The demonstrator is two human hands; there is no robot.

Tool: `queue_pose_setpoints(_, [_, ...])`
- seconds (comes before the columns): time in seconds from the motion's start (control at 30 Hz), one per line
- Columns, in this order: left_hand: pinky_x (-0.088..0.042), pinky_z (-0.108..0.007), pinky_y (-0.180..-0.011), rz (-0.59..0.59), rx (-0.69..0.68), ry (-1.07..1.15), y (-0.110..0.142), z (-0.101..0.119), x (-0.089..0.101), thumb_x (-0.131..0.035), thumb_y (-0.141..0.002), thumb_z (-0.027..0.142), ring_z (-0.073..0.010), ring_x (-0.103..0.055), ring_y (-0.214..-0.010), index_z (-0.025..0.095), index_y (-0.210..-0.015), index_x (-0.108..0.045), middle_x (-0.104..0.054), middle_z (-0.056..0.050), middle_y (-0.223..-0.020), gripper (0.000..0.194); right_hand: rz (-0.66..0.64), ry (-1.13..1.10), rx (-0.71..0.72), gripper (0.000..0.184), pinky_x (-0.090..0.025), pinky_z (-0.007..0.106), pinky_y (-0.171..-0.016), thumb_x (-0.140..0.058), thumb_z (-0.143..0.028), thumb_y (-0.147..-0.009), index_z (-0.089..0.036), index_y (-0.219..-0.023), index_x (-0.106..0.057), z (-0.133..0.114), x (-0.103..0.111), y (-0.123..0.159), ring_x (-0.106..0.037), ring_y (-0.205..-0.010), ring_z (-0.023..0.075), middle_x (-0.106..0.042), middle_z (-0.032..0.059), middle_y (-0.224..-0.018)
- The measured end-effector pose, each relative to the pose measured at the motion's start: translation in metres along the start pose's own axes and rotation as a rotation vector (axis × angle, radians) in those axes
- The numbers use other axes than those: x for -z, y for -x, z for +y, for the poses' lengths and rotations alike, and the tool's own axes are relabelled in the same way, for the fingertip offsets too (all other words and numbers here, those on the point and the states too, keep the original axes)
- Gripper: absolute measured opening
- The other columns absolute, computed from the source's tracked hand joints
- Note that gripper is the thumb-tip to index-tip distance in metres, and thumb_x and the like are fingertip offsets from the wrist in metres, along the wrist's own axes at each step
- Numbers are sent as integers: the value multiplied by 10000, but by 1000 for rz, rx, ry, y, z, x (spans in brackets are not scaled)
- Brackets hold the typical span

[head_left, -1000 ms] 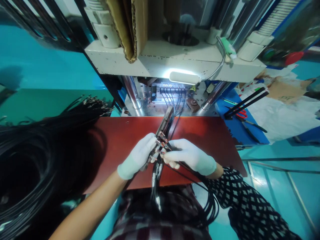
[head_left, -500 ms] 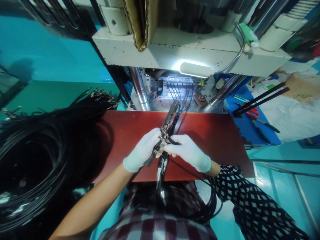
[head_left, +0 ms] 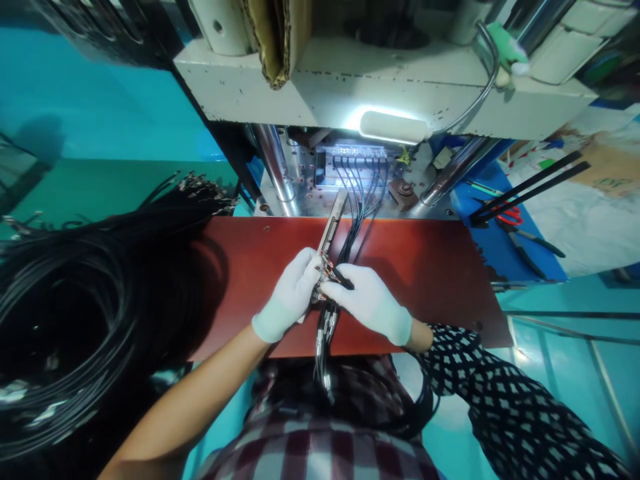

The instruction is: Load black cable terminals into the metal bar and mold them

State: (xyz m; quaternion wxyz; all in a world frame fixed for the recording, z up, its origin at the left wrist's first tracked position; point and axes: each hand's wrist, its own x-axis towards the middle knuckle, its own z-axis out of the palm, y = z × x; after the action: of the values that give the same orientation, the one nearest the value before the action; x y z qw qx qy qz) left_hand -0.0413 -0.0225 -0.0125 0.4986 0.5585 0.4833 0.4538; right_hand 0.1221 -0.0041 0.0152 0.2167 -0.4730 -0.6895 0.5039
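Note:
Both hands wear white gloves and meet over a red-brown board [head_left: 420,267]. My left hand [head_left: 289,297] is closed around a long narrow metal fixture bar [head_left: 333,225] that points away toward the machine. My right hand [head_left: 367,301] pinches a black cable end [head_left: 344,279] against the near end of that bar. Several black cables [head_left: 323,337] hang from the bar down over the board's front edge into my lap.
A moulding press stands behind the board, with a lit mould block [head_left: 353,167] holding several black cables, steel columns [head_left: 274,170] and a lamp [head_left: 393,125]. A big coil of black cables [head_left: 85,300] fills the left. Red-handled scissors [head_left: 507,217] and pliers lie at the right.
The bar has swung more upright toward the machine and my hands have closed in slightly together. The view has shifted a little nearer the press.

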Motion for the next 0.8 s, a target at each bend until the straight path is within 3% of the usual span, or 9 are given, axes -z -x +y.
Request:
queue_pose_setpoints(0.17, [-378, -241, -505, -16, 134, 163, -1, 10, 2, -433, -1003, 465, -97, -421, -558, 195, -825, -470, -469, 23, -710, 326, 64, -52, 15, 252, -389, 254, -660, -574, -372, -927, -175, -771, -555, 1, 19, 2, -500, -708, 125, -566, -25, -749])
queue_pose_setpoints(0.3, [-364, -239, -478, -39, 144, 219, -1, 10, 3, -438, -999, 480, -89, -420, -519, 192, -833, -484, -481, 22, -686, 336, -76, -148, -29, 152, -398, 242, -600, -577, -321, -924, -188, -854, -553, -2, 29, 2, -487, -588, 106, -535, -61, -623])
queue_pose_setpoints(0.37, [-374, -245, -498, -58, 128, 184, -2, 8, 3, -447, -999, 474, -93, -427, -533, 189, -819, -492, -486, 18, -672, 340, -134, -204, -37, 148, -396, 233, -566, -554, -318, -939, -200, -859, -511, -4, 28, 2, -457, -523, 95, -502, -84, -562])
queue_pose_setpoints(0.47, [-366, -258, -490, -79, 159, 184, -2, 7, 3, -462, -989, 485, -104, -427, -540, 196, -836, -510, -497, 7, -689, 331, -115, -213, -18, 227, -394, 232, -558, -534, -372, -956, -196, -813, -519, -5, 24, 2, -442, -495, 92, -489, -82, -524])
queue_pose_setpoints(0.63, [-341, -284, -467, -99, 154, 184, -3, 7, 4, -442, -987, 495, -126, -424, -513, 210, -831, -529, -534, -16, -685, 336, -74, -153, -12, 238, -407, 252, -629, -607, -301, -869, -167, -675, -578, -4, 21, -2, -532, -605, 118, -592, -22, -616])
queue_pose_setpoints(0.8, [-381, -301, -531, -80, 132, 118, -2, 7, 3, -446, -987, 486, -139, -445, -564, 212, -797, -495, -517, -18, -692, 337, -80, -112, -10, 241, -362, 254, -594, -571, -322, -853, -159, -676, -589, -1, 15, -10, -517, -639, 131, -586, -5, -646])
